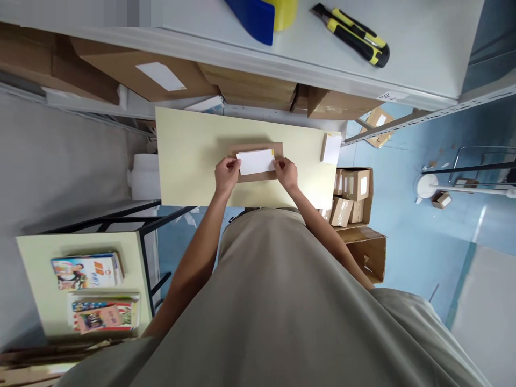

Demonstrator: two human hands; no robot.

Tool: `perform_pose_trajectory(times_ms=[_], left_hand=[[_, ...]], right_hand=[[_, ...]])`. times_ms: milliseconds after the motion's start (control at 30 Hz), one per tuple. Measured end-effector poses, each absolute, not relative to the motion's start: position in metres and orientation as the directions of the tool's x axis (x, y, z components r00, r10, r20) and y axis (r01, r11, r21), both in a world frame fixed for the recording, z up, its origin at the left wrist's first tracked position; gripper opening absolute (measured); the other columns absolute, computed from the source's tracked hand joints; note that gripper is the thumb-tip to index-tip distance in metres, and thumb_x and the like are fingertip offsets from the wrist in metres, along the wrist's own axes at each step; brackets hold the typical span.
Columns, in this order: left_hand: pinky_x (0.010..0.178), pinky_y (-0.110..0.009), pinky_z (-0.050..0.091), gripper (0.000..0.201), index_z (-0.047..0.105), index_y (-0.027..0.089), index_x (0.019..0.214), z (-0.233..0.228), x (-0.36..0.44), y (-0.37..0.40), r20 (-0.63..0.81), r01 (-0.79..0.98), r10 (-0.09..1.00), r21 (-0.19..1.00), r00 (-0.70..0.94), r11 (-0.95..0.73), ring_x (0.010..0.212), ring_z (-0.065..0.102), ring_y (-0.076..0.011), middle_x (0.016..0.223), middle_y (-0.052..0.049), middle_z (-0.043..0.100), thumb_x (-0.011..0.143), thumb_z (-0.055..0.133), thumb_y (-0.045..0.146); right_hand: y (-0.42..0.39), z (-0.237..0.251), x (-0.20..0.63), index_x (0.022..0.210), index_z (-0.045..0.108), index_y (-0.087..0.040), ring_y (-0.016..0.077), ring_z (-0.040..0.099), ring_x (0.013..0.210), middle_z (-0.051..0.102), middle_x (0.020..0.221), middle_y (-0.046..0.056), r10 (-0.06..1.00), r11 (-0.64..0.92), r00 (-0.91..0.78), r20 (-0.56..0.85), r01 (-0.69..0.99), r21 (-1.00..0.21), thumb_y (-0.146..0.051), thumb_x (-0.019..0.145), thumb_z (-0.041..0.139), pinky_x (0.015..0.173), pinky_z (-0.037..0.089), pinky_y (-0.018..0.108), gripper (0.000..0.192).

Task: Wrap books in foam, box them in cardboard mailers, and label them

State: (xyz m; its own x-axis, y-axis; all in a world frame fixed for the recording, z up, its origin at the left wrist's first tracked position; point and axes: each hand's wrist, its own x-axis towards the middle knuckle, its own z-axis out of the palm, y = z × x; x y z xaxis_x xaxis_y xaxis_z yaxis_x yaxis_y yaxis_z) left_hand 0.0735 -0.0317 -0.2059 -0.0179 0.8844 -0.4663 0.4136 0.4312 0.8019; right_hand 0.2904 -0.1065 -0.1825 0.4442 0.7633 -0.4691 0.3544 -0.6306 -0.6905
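Observation:
A white label [256, 162] with a small yellow mark at its upper right corner lies over a flat brown cardboard piece [258, 145]; whether it is stuck down I cannot tell. My left hand [227, 174] pinches the label's left edge between thumb and fingers. At its right edge, my right hand [286, 172] pinches it too. Both hands are just above the pale yellow table [193, 156], with the cardboard showing above and below the label. A stack of white labels [331, 149] rests at the table's right end.
Above the table, a shelf [423, 48] carries a yellow-and-black utility knife [355, 35] and a blue tool [253, 21]. Cardboard boxes [250, 86] sit beneath it. An open carton of parcels [355, 188] stands right of the table. Magazines [86, 271] lie on a side table, lower left.

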Motion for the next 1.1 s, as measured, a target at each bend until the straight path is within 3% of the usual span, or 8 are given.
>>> perform_pose_trajectory(times_ms=[400, 1100], left_hand=[[0.095, -0.036, 0.055, 0.017, 0.077, 0.019, 0.093, -0.214, 0.079, -0.020, -0.449, 0.543, 0.893, 0.741, -0.039, 0.396, 0.098, 0.073, -0.0255, 0.099, -0.008, 0.081, 0.093, 0.072, 0.035], [0.098, -0.041, 0.053, 0.013, 0.078, 0.021, 0.096, -0.213, 0.090, -0.016, -0.460, 0.645, 0.881, 0.642, -0.110, 0.416, 0.103, 0.073, -0.0293, 0.101, -0.010, 0.081, 0.097, 0.072, 0.033]], right_hand=[[-0.096, -0.191, 0.287, 0.104, 0.073, -0.022, 0.0308, 0.079, 0.107, 0.084, 0.117, 0.014, 0.744, -0.666, 0.455, -0.489, 0.453, -0.593, -0.035, 0.112, 0.060, 0.102, 0.062, 0.044, 0.020], [-0.086, -0.204, 0.290, 0.093, 0.072, -0.025, 0.0351, 0.079, 0.106, 0.083, 0.103, 0.012, 0.720, -0.693, 0.475, -0.506, 0.454, -0.559, -0.031, 0.103, 0.065, 0.101, 0.066, 0.053, 0.013]])
